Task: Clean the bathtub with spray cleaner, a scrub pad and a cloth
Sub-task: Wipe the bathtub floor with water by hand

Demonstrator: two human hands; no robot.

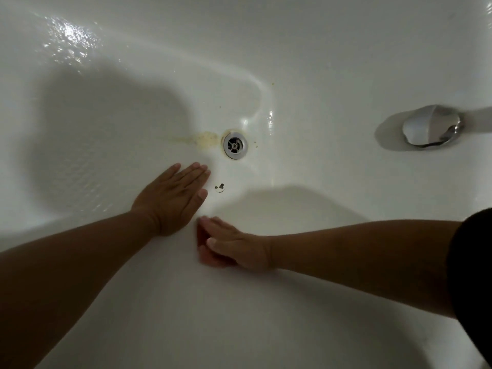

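I look down into a white bathtub (306, 62). My left hand (173, 201) lies flat with straight fingers on the tub floor, its fingertips just left of and below the metal drain (235, 144). My right hand (234, 246) rests flat against the near tub wall, fingers straight and pointing left, its reflection showing beneath it. Neither hand holds anything. A yellowish stain (202, 138) runs left from the drain. A small dark chip (220, 187) marks the enamel just right of my left fingertips. No spray bottle, scrub pad or cloth is in view.
A chrome overflow cap (432, 127) sits on the tub's end wall at the right. Wet glistening patches (72, 38) show on the far left wall. Tiny brown specks (273, 83) dot the surface above the drain.
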